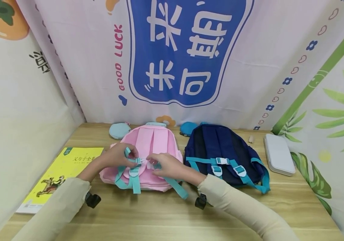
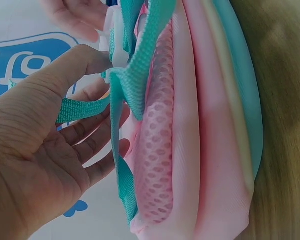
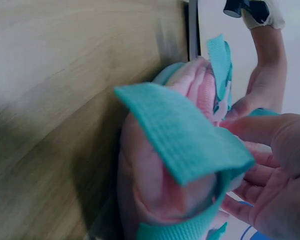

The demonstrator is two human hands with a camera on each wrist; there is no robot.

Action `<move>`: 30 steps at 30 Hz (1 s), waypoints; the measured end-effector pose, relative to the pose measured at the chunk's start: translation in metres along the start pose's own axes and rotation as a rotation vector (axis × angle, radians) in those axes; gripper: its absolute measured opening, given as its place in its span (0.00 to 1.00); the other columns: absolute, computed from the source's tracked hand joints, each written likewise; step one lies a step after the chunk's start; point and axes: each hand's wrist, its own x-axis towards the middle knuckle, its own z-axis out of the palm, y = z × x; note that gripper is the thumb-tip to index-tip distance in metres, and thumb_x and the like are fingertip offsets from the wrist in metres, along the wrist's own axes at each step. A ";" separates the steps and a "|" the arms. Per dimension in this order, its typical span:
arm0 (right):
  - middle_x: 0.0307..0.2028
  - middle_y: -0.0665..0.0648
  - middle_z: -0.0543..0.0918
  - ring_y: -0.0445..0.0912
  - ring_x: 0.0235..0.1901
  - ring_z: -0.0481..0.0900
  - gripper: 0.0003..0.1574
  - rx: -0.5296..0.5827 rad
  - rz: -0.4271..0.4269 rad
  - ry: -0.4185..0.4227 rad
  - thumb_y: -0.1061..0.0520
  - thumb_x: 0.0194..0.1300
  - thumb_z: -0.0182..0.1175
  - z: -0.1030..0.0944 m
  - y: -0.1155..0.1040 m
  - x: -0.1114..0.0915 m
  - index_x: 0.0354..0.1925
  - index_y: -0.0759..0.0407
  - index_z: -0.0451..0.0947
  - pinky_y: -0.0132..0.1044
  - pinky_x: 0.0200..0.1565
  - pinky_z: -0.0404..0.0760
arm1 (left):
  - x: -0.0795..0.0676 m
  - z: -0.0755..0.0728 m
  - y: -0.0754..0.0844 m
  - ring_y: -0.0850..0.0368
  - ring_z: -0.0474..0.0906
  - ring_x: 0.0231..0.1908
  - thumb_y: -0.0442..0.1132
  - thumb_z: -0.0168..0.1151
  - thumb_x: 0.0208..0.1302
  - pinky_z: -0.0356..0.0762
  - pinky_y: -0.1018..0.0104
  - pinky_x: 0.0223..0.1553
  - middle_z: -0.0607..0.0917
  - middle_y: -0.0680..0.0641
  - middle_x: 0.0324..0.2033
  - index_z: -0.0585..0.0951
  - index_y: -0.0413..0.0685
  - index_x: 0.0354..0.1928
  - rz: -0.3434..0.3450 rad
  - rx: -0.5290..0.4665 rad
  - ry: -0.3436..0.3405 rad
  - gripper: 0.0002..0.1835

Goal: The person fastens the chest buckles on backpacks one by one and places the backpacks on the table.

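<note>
A pink backpack (image 1: 141, 140) with teal straps lies on the table, its shoulder straps facing up. My left hand (image 1: 122, 154) pinches a white side-release buckle (image 1: 140, 161) on a teal chest strap between thumb and fingers. The left wrist view shows the left hand (image 2: 55, 115) with its thumb on the buckle and a strap tail (image 2: 82, 111) passing by the fingers. Opposite it, my right hand (image 1: 168, 164) pinches the white buckle piece on its side. Teal webbing (image 3: 185, 135) partly hides that grip from the right wrist view, beside the right hand (image 3: 285, 170).
Right of the pink bag lies a navy backpack (image 1: 208, 144) with its white chest buckle (image 1: 222, 161) joined. A yellow book (image 1: 66, 167) is at the left, a white case (image 1: 278, 154) at the right. Small pouches (image 1: 119, 130) stand behind, near the printed cloth wall.
</note>
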 end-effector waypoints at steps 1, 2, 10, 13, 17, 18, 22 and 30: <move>0.52 0.55 0.87 0.46 0.52 0.84 0.26 -0.012 0.011 0.006 0.59 0.67 0.67 0.001 0.000 0.001 0.62 0.59 0.77 0.31 0.51 0.82 | 0.000 0.000 0.000 0.59 0.73 0.33 0.38 0.78 0.53 0.76 0.70 0.38 0.83 0.50 0.30 0.84 0.46 0.35 0.002 -0.001 0.001 0.11; 0.51 0.55 0.87 0.45 0.52 0.84 0.25 -0.025 0.021 0.014 0.59 0.67 0.67 0.002 0.001 0.001 0.61 0.59 0.78 0.30 0.51 0.81 | 0.000 0.000 0.000 0.59 0.73 0.32 0.39 0.78 0.53 0.75 0.70 0.37 0.83 0.50 0.30 0.84 0.46 0.34 0.004 0.000 0.001 0.11; 0.49 0.51 0.89 0.42 0.47 0.82 0.19 -0.118 0.024 0.048 0.56 0.67 0.68 0.008 0.008 0.005 0.55 0.56 0.86 0.30 0.46 0.80 | 0.001 0.001 -0.001 0.59 0.73 0.32 0.38 0.79 0.52 0.76 0.71 0.37 0.83 0.51 0.29 0.84 0.45 0.34 0.012 -0.004 0.010 0.12; 0.48 0.50 0.88 0.42 0.47 0.80 0.18 -0.180 0.005 0.046 0.55 0.67 0.68 0.011 0.009 0.006 0.54 0.55 0.87 0.29 0.45 0.79 | 0.001 0.003 -0.002 0.60 0.73 0.32 0.38 0.79 0.52 0.75 0.71 0.37 0.83 0.50 0.29 0.84 0.45 0.35 0.012 -0.008 0.020 0.12; 0.48 0.51 0.86 0.43 0.47 0.79 0.18 -0.231 0.001 0.048 0.54 0.68 0.67 0.013 0.007 0.004 0.55 0.54 0.86 0.30 0.45 0.78 | 0.000 0.005 -0.001 0.60 0.73 0.33 0.38 0.79 0.52 0.75 0.71 0.36 0.83 0.49 0.31 0.84 0.45 0.36 0.014 0.004 0.038 0.13; 0.47 0.51 0.85 0.43 0.46 0.79 0.18 -0.240 0.002 0.055 0.54 0.68 0.67 0.013 0.007 0.004 0.55 0.54 0.86 0.29 0.44 0.78 | 0.000 0.005 0.001 0.59 0.73 0.33 0.38 0.79 0.52 0.75 0.71 0.36 0.83 0.49 0.31 0.84 0.45 0.36 0.015 0.010 0.041 0.13; 0.44 0.51 0.84 0.42 0.42 0.76 0.17 -0.261 0.012 0.078 0.53 0.68 0.67 0.014 0.008 0.003 0.54 0.54 0.87 0.28 0.41 0.75 | 0.002 0.005 0.003 0.56 0.73 0.35 0.39 0.79 0.52 0.74 0.71 0.37 0.83 0.49 0.32 0.84 0.47 0.36 0.027 0.025 0.043 0.12; 0.41 0.50 0.82 0.41 0.38 0.73 0.14 -0.251 0.021 0.097 0.53 0.67 0.68 0.015 0.010 0.004 0.50 0.54 0.87 0.27 0.38 0.72 | 0.004 0.007 0.004 0.51 0.74 0.39 0.36 0.79 0.52 0.75 0.69 0.39 0.83 0.46 0.35 0.85 0.48 0.33 0.043 0.039 0.046 0.10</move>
